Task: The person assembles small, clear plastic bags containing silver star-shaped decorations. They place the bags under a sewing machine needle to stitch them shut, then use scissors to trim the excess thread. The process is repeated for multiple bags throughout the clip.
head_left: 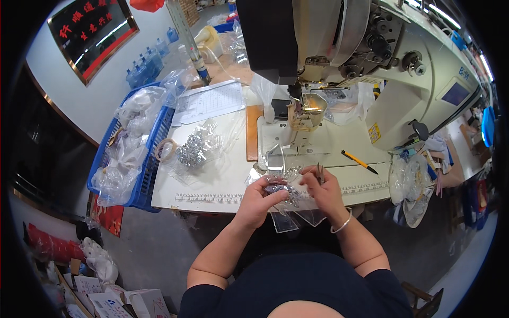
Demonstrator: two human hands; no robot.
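1. Large cream sewing machine [395,103]: smooth, glossy painted metal.
2. Clear rectangular pieces [285,222] before the machine: glossy plastic.
3. Slim grey pointed tool [319,173] before the machine: metal.
4. Blue latticed basket [146,172] left of the machine: smooth plastic.

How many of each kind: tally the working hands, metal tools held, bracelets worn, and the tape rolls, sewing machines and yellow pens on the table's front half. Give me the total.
Left hand and right hand: 2
Metal tool: 1
Bracelet: 1
Tape roll: 1
Sewing machine: 1
Yellow pen: 1
Total: 7
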